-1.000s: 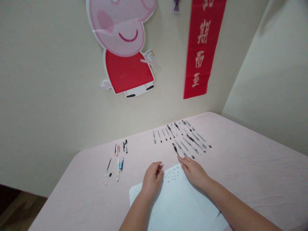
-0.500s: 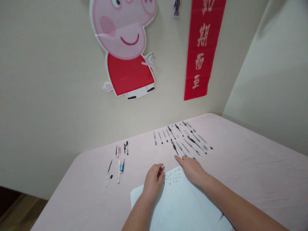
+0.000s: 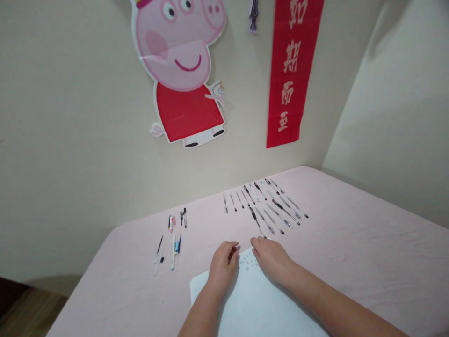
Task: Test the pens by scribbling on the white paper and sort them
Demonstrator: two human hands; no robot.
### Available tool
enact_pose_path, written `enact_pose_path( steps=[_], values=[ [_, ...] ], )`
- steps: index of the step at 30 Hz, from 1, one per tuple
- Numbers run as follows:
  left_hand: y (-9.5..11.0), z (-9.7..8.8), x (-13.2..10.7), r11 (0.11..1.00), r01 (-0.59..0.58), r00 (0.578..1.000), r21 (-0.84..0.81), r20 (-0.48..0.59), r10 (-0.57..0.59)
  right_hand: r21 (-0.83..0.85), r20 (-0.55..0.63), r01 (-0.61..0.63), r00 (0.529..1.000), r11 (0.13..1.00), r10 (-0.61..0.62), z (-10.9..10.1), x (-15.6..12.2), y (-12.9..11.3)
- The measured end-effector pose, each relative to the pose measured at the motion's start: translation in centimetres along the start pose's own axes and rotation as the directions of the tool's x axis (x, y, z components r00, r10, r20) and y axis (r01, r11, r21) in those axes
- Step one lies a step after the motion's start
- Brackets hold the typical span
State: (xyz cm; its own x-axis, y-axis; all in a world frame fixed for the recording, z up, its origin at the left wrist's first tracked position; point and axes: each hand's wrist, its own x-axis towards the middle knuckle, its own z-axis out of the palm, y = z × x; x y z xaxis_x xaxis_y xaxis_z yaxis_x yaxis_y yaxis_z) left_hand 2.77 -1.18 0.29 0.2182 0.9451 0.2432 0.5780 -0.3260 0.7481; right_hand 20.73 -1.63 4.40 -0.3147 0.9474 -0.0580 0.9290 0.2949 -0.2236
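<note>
A white sheet (image 3: 259,304) with small handwritten marks (image 3: 249,261) near its far edge lies on the pink-covered table, under my forearms. My left hand (image 3: 224,262) rests over the sheet's far edge, fingers curled toward the thumb. Whatever is in them, if anything, is hidden. Close by on the right, my right hand (image 3: 272,259) lies at the same edge with its fingers bent together, partly covering the marks. What those fingers hold cannot be made out. Just beyond them lies a black-grip pen (image 3: 257,222), in front of further rows of pens (image 3: 278,215).
On the left of the table (image 3: 115,276) lie a blue-and-white pen (image 3: 173,252), clear pen parts (image 3: 157,262), a pink item (image 3: 173,221) and black pen pieces (image 3: 184,217). A wall with a pig cutout (image 3: 189,112) and a red banner (image 3: 287,93) stands behind.
My right hand has drawn back from the pens to the sheet's far edge, and its outstretched index finger is now bent. My left hand has stayed about where it was.
</note>
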Motion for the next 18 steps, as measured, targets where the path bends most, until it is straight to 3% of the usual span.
enact_pose_path(
  steps=[12, 18],
  values=[
    [0.4, -0.2, 0.0, 0.999, -0.004, 1.0, 0.039, 0.021, 0.003, 0.047, 0.013, -0.063, 0.998, 0.997, 0.062, -0.8, 0.4, -0.8],
    [0.5, -0.1, -0.1, 1.0, -0.009, 0.999, 0.017, 0.034, 0.008, 0.239, -0.077, 0.153, 0.987, 0.959, -0.138, 0.1, -0.6, -2.4]
  ],
)
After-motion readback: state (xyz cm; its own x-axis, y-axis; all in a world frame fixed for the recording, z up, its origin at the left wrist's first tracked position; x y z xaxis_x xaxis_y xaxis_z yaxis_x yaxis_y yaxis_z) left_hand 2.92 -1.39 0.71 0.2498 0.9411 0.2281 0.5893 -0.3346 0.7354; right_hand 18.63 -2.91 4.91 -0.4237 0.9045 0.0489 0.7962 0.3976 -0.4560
